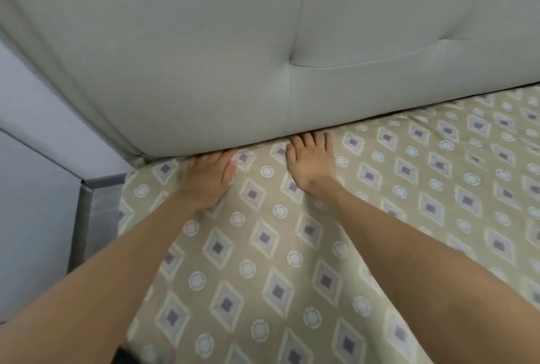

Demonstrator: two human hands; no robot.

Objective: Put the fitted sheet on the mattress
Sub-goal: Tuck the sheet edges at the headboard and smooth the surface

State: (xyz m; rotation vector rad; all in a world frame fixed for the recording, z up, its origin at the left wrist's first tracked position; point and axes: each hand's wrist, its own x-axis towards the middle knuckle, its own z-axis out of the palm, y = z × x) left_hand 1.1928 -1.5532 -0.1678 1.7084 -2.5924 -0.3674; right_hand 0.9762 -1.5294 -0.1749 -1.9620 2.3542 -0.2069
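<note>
While the left hand (209, 181) and right hand (311, 166) press flat, fingers straight and gripping nothing, the fitted sheet (263, 247) lies spread over the mattress
Its edge meets the headboard (263, 42) gap; tucked too shallowly there, it may spring loose

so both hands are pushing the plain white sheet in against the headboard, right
Not quite. The sheet is not plain white: it is beige with a pattern of diamonds and circles, as the head view shows. The left hand and the right hand do both push it in against the headboard.
</note>
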